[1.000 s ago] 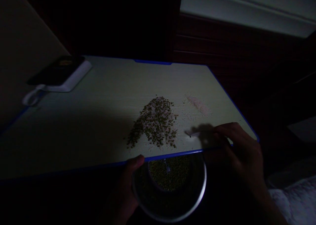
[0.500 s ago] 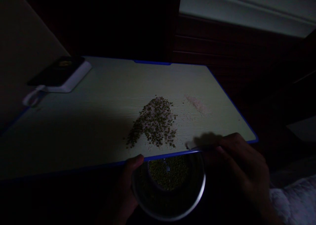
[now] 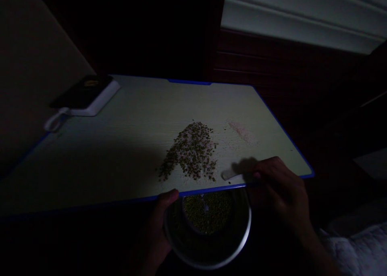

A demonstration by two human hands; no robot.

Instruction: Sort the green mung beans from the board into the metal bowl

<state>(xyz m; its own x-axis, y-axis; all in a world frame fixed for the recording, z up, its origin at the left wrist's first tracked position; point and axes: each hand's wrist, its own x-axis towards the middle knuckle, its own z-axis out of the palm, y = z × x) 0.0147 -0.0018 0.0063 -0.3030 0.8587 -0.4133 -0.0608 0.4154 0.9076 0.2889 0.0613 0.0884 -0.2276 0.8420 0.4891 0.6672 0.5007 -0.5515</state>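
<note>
One slim, pale utensil was pinched in the right hand above a pale, blue-edged counter, with a loose heap of small dark-green seeds to that hand's left. The left hand had its thumb at the near edge, its grip too dark to tell; beside it, beneath that edge, sat a round metal bowl of green grains.

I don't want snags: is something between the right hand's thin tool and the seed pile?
Nothing visible stands between the thin tool in the right hand and the seed pile; one dark speck lies near the tip by the blue edge.
</note>
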